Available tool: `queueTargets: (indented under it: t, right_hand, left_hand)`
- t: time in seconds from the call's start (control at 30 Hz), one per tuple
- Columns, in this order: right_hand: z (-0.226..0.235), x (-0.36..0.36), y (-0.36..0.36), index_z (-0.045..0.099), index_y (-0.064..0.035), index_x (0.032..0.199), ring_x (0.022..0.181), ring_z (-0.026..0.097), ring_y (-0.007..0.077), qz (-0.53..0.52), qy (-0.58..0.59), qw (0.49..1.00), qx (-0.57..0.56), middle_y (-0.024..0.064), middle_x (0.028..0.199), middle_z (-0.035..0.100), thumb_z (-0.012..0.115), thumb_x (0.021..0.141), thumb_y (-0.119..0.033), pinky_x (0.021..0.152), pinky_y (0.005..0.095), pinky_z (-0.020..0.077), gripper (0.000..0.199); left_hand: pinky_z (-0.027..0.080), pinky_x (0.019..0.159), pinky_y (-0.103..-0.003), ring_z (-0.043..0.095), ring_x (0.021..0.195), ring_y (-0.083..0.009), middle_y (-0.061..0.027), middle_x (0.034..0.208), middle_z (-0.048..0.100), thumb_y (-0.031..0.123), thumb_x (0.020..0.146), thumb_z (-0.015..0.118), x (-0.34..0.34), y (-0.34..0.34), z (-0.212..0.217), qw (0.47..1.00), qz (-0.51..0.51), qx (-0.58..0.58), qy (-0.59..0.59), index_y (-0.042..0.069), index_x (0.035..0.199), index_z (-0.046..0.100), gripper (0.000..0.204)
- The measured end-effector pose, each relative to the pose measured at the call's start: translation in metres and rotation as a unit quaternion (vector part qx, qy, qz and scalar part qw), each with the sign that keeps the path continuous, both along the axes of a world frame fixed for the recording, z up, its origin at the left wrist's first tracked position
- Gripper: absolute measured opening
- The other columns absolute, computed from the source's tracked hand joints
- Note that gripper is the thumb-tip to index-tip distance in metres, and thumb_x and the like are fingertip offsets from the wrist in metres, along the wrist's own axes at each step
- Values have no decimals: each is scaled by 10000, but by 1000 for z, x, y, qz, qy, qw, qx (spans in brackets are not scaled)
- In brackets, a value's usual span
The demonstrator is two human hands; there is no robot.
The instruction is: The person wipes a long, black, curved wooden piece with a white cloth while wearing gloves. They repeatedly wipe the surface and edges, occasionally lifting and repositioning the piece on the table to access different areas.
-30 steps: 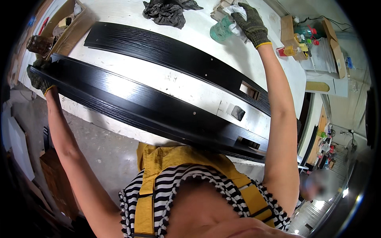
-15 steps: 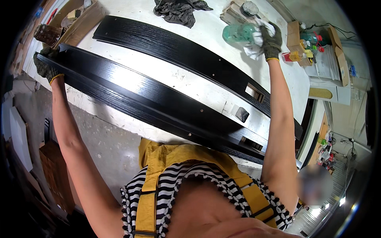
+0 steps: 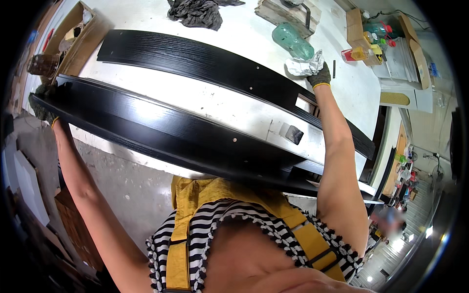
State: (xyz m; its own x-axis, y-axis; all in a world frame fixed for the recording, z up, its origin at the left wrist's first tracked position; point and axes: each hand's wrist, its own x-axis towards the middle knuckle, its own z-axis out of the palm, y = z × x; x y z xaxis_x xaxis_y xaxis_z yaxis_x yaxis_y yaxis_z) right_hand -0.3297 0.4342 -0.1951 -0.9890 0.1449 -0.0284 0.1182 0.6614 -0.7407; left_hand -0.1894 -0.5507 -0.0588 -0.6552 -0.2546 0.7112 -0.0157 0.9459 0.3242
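A long black panel with a wood-like sheen lies tilted along the table's near edge. My left hand, in a dark glove with a yellow cuff, is closed around its left end. My right hand, gloved alike, holds a crumpled white cloth. Beside the cloth is a translucent green bottle, tilted; whether they touch I cannot tell. Farther back runs a second black panel with small holes and a rectangular cutout. Between the panels sits a small dark block.
Crumpled black cloth lies at the back of the white table. A cardboard box of odds and ends stands far left, a brown jar by it. At right is a box with bottles; a wooden block is behind the green bottle.
My right hand has come nearer with the white cloth, down from beside the bottle. The bottle now leans another way. The near panel has turned, and my left hand still grips its end.
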Motion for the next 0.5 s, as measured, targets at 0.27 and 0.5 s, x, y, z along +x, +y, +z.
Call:
queueTargets:
  t: [0.27,0.5]
  right_hand:
    - [162,-16,-103,664,-72,1183,989,663,263,-95,127,981,-115,124,1107,694,693,851,-383,899,372,506,455]
    - [200,-51,-241,602,-71,1173,1064,603,378,147,324,913,198,188,1100,647,735,831,-352,920,433,484,463]
  left_hand:
    - [435,600,-389,616,655,-260,-23,694,663,313,680,823,-1,24,23,952,108,-286,-28,138,738,691,226]
    - [509,744,-363,659,741,-231,-46,777,695,160,743,763,-6,25,7,997,47,-58,19,81,782,656,139]
